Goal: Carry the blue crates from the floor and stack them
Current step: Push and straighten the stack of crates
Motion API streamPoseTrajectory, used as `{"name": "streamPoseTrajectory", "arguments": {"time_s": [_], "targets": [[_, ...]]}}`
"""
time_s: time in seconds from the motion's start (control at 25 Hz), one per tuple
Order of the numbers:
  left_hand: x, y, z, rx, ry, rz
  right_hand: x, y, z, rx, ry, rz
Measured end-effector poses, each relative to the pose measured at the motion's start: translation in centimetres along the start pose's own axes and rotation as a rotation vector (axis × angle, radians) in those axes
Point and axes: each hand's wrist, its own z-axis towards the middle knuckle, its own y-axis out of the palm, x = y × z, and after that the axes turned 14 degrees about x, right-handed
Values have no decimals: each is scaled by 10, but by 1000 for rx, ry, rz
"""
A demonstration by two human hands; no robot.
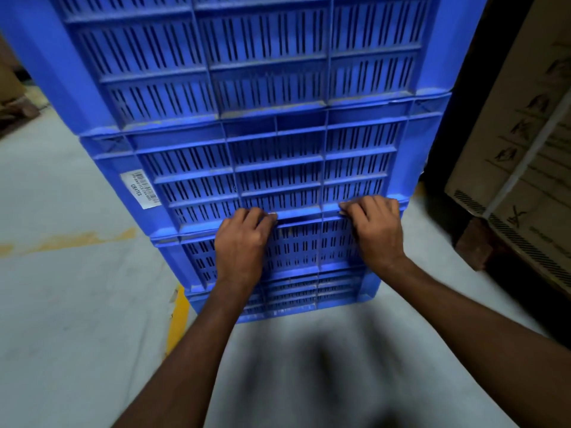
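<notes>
Blue crates (262, 165) in a tall stack
left hand (244, 239) and right hand (377, 230) hook fingers onto one crate's edge, cardboard box (519, 168) close on right

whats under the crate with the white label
Beneath the labelled crate sit a third crate and a bottom crate on the grey floor. The left hand and right hand grip the third crate's rim. Crate insides are hidden.

Warehouse setting: you stand on a concrete floor (77, 304) with a yellow painted line (178, 319) at 7 o'clock. Barcode-labelled blue crates (262, 149) stand stacked at 12 o'clock. A carton (531, 143) printed with handling symbols stands at 3 o'clock.
</notes>
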Motion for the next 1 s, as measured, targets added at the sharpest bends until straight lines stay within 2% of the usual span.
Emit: {"name": "streamPoseTrajectory", "arguments": {"time_s": [0.12, 0.24, 0.36, 0.44, 0.52, 0.64, 0.72, 0.84, 1.0], "targets": [[-1, 1, 2, 14, 31, 21, 2, 0, 9, 52, -111, -45], [-1, -6, 9, -48, 7, -19, 1, -5, 11, -49, -114, -18], [-13, -29, 20, -121, 21, -113, -14, -23, 27, -165, -60, 93], [-32, -52, 31, -67, -18, -154, -39, -35, 52, -143, -109, 210], [-54, -79, 51, 78, -144, -160, -69, -41, 91, -113, -129, 266], [-87, -113, 100, 389, -399, -100, -109, -37, 167, -28, -129, 274], [-109, -123, 130, 495, -624, -180, -128, -30, 211, 17, -139, 271], [-126, -117, 139, 438, -953, -378, -147, -9, 223, -8, -133, 318], [-139, -112, 121, 341, -981, -386, -160, 10, 197, -20, 16, 283]]}}
